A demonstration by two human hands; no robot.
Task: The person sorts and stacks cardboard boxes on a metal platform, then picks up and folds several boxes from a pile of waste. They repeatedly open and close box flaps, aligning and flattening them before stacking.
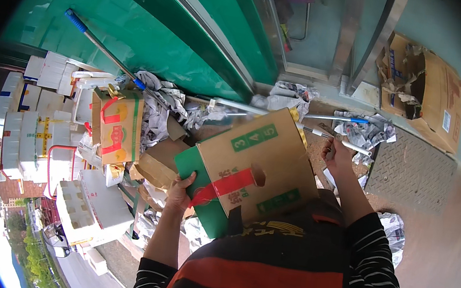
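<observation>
A brown cardboard box (268,143) with a green end, green printing and a hand hole is tilted against my apron (261,264). My left hand (179,194) grips its green end, the thumb on top and the other fingers out of sight. Beside it, a strip of red tape (224,188) runs from the green end across the brown face. My right hand (338,157) is raised off the box's far right side, fingers curled together. Whether anything small is between them cannot be made out. Just past it are a pole with a white end (358,149) and crumpled newspaper (363,132).
White foam boxes (39,136) are piled at left, near an upright yellow-brown carton (116,126). A blue-handled pole (103,48) leans by the green wall (124,25). A torn carton (435,95) stands at far right, beyond a metal floor plate (413,174).
</observation>
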